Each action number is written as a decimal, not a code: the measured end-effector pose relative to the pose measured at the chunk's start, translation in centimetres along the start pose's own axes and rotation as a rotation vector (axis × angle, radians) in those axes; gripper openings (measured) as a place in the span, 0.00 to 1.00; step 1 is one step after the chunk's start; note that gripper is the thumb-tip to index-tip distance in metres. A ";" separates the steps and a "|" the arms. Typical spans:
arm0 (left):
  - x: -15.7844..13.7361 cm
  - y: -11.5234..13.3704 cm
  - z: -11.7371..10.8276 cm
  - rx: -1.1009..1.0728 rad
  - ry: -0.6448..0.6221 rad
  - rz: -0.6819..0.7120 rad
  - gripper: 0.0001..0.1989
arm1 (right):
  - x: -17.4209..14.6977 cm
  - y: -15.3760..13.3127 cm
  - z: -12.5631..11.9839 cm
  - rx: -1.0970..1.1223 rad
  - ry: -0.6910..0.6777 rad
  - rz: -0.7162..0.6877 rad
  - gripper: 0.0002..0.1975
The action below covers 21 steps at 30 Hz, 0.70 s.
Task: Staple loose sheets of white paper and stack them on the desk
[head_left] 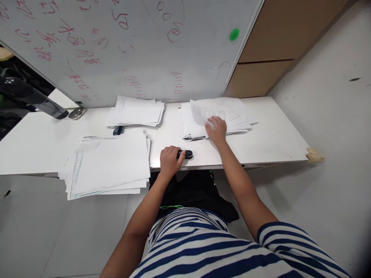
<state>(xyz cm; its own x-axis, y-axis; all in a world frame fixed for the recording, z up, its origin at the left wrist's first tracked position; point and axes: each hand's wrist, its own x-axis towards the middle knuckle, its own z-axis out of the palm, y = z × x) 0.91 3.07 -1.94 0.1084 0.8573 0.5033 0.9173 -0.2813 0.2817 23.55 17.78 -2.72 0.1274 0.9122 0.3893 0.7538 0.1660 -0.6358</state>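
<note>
A long white desk (269,135) runs along a whiteboard (203,50) bearing red handwriting (176,82), a round green disc (234,34) near its right edge. Brown panels (263,77) adjoin it; a pale, marked wall (327,100) rises at far right. The floor (95,231) is grey and tiled.

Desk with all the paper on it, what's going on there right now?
A person in a striped shirt is at the white desk. Their left hand holds a small black object, possibly a stapler, near the front edge. Their right hand is on the right-hand paper pile, where a sheet curls up. To the left lie a back pile and a front pile, the latter overhanging the desk's edge.
</note>
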 end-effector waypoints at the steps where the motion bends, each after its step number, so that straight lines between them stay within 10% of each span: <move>1: 0.0 0.0 0.0 0.000 -0.001 0.000 0.12 | 0.0 0.0 0.0 -0.004 -0.003 0.000 0.15; 21: -0.1 0.0 0.3 -0.006 0.057 -0.051 0.14 | -0.3 0.3 -1.0 0.035 0.352 -0.083 0.15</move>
<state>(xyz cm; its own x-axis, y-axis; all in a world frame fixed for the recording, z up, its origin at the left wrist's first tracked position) 1.05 3.09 -2.22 0.0399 0.8448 0.5336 0.9188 -0.2409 0.3126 24.36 17.13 -2.37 0.2849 0.7115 0.6423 0.7494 0.2524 -0.6121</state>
